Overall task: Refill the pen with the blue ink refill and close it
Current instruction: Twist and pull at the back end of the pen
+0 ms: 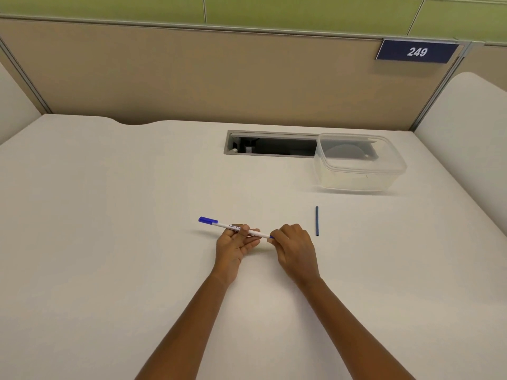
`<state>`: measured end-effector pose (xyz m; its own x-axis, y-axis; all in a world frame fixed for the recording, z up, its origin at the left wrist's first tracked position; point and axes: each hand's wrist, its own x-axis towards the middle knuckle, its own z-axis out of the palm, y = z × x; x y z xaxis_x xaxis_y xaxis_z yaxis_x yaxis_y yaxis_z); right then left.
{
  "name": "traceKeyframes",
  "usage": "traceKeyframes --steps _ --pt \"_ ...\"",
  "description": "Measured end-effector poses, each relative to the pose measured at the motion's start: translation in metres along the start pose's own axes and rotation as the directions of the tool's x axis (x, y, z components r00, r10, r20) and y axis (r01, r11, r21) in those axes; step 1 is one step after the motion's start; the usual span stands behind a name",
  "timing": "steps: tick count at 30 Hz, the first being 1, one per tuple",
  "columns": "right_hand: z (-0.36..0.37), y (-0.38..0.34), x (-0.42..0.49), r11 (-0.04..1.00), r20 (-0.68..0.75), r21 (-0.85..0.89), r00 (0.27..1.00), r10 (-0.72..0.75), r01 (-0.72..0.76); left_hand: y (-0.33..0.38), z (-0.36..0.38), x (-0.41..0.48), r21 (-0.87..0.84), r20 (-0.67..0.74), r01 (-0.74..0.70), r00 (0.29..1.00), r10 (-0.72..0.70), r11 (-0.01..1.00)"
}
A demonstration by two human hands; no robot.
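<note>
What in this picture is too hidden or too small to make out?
- Head view: the end of the pen is covered by the right hand, so whether it is open is unclear.
- The print on the barrel is too small, and partly covered by the left hand.
- The refill is too thin to show its tip.
- The cable slot is too dark inside.

Counts on the counter — one of nearly everything, two hands.

One white pen with one blue cap; one loose blue ink refill; one clear plastic container with its one lid on; one cable slot cut into the counter; one number plate reading 249 on the partition — and two bare hands, a left hand and a right hand, each with its grip on the same single pen.
</note>
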<state>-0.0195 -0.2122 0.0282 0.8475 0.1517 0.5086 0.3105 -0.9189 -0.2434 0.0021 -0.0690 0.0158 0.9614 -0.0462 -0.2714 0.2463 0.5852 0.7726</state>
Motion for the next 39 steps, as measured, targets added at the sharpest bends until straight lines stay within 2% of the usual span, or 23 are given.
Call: traceKeyframes --steps 4,9,12,16,18,19,21,23,25,28,31,37,39 --pt "0.001 -0.009 0.005 0.936 0.209 0.245 0.957 0.202 -0.251 0.002 -0.004 0.001 -0.014 0.030 -0.004 1.000 0.004 1.000" --pt "-0.005 -0.010 0.005 0.788 0.354 0.445 0.892 0.282 -0.426 0.003 -0.008 0.002 0.026 0.085 0.009 0.996 -0.012 1.000" --pt "-0.009 -0.013 0.008 0.693 0.428 0.494 0.841 0.332 -0.525 0.003 -0.008 0.002 0.029 0.095 0.010 0.995 -0.013 1.000" --pt "-0.016 -0.013 0.013 0.490 0.558 0.548 0.733 0.390 -0.678 0.004 -0.008 0.003 0.045 0.092 0.006 0.996 -0.010 0.999" --pt "-0.020 -0.014 0.017 0.467 0.597 0.533 0.705 0.384 -0.706 0.004 -0.007 0.003 0.033 0.080 0.001 0.997 -0.004 0.999" --pt "-0.022 -0.015 0.018 0.502 0.580 0.521 0.718 0.386 -0.690 0.004 -0.006 0.003 0.016 0.065 0.001 0.998 -0.002 1.000" --pt "-0.022 -0.018 0.019 0.688 0.481 0.442 0.800 0.360 -0.575 0.004 -0.004 0.003 -0.028 0.025 0.006 1.000 -0.005 1.000" --pt "-0.020 -0.018 0.017 0.901 0.339 0.251 0.904 0.262 -0.355 0.004 -0.003 0.002 -0.065 -0.017 0.012 1.000 -0.013 0.998" --pt "-0.023 -0.018 0.018 0.980 0.214 0.116 0.967 0.137 -0.164 0.005 -0.001 0.001 -0.101 -0.046 0.018 0.999 -0.023 0.995" --pt "-0.028 -0.013 0.022 0.999 0.086 0.006 0.996 -0.034 0.034 0.009 0.006 0.000 -0.124 -0.066 0.024 0.997 -0.032 0.992" --pt "-0.032 -0.008 0.030 0.985 0.045 -0.069 0.987 -0.157 0.160 0.015 0.014 0.001 -0.124 -0.064 0.006 0.998 -0.014 0.992" --pt "-0.042 -0.004 0.044 0.965 0.013 -0.080 0.968 -0.250 0.250 0.027 0.027 0.002 -0.096 -0.027 -0.030 0.999 0.027 0.995" --pt "-0.046 -0.006 0.046 0.977 0.041 -0.022 0.977 -0.209 0.210 0.032 0.030 0.003 -0.069 -0.006 -0.044 0.999 0.044 0.997"
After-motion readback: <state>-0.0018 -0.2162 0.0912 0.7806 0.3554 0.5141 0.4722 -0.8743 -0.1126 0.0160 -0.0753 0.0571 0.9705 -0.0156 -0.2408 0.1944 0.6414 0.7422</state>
